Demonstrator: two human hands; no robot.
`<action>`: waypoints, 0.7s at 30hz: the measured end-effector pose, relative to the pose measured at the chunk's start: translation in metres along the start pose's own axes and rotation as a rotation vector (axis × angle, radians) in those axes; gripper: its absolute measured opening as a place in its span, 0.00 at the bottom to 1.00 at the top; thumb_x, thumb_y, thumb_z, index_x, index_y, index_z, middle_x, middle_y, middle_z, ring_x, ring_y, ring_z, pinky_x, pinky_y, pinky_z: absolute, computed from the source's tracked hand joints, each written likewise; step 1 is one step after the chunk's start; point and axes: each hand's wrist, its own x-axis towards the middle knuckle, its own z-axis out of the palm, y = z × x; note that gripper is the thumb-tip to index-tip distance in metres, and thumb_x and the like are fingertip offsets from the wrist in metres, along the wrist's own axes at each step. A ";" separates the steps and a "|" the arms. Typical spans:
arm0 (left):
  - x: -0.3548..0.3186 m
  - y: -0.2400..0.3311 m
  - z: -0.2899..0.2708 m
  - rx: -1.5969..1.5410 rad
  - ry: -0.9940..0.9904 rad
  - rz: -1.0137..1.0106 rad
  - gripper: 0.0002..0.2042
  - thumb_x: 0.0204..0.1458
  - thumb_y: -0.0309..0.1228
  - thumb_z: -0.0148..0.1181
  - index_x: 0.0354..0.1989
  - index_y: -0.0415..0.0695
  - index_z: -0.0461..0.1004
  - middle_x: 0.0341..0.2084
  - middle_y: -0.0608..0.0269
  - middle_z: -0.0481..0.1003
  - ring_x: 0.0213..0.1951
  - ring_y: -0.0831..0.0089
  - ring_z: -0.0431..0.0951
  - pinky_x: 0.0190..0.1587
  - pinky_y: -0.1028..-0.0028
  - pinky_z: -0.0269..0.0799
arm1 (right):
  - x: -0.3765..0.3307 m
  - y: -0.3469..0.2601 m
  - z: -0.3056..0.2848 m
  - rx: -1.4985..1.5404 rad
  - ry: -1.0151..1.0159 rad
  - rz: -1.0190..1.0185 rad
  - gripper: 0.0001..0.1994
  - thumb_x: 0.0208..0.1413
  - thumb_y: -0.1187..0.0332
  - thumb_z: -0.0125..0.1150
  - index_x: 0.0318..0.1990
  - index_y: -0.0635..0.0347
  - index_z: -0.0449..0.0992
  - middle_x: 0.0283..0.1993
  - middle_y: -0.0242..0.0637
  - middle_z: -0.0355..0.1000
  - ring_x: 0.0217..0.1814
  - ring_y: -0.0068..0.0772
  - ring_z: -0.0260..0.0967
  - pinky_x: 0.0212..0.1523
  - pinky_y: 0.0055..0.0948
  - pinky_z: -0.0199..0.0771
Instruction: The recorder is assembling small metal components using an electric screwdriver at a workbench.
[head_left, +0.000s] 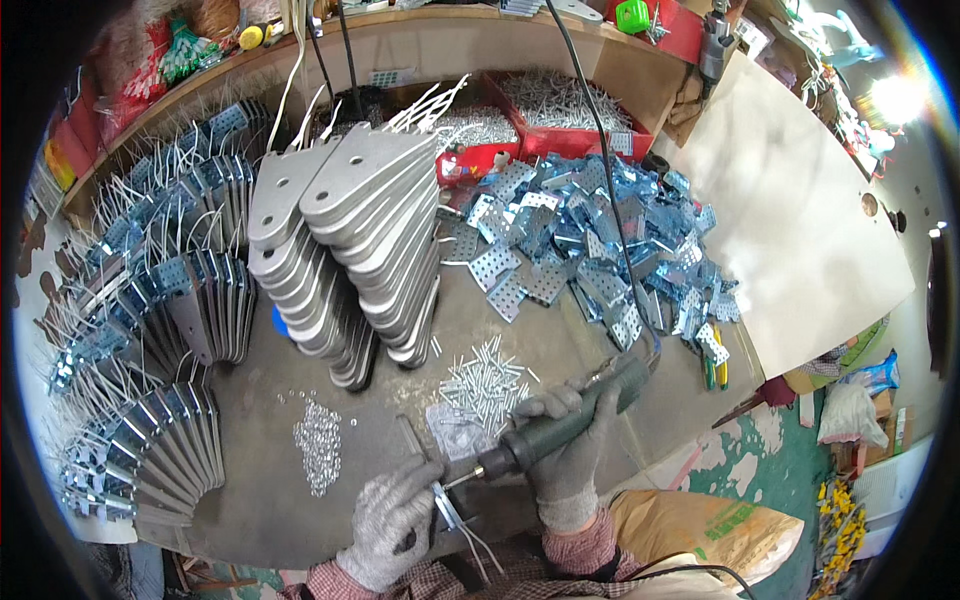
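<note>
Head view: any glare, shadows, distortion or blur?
Head view, upper right: the bright white light is blown out, with coloured fringing toward the rim; head view, right: soft shadows fall on the cream flat board; head view, top: the brown wooden back panel bows; head view, lower centre: the dark green cylindrical power driver and grey-gloved left hand show no strong blur.

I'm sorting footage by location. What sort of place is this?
Probably a small assembly workshop: the right hand grips a corded power driver, and the workbench holds heaped blue-tinted metal brackets and stacked grey metal plates.
</note>
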 end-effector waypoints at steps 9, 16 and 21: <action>-0.001 -0.006 -0.005 -0.067 0.062 -0.010 0.09 0.52 0.21 0.57 0.41 0.48 0.74 0.48 0.57 0.81 0.52 0.54 0.80 0.50 0.55 0.71 | 0.001 0.010 0.010 -0.124 0.012 0.047 0.21 0.63 0.45 0.61 0.48 0.53 0.74 0.32 0.25 0.69 0.37 0.25 0.68 0.51 0.40 0.72; -0.033 -0.006 -0.038 0.350 -0.379 0.206 0.26 0.59 0.45 0.63 0.65 0.52 0.69 0.59 0.54 0.71 0.60 0.54 0.72 0.66 0.48 0.62 | -0.008 -0.115 0.056 -1.291 -0.381 -0.060 0.40 0.52 0.63 0.72 0.72 0.61 0.60 0.58 0.43 0.70 0.51 0.37 0.72 0.52 0.40 0.77; -0.039 0.016 -0.063 0.291 -0.606 -0.133 0.27 0.62 0.42 0.59 0.69 0.54 0.64 0.62 0.44 0.65 0.61 0.47 0.69 0.61 0.54 0.71 | 0.024 -0.150 0.040 -2.558 -0.716 -0.634 0.42 0.49 0.72 0.70 0.74 0.58 0.59 0.59 0.53 0.69 0.59 0.57 0.67 0.62 0.46 0.67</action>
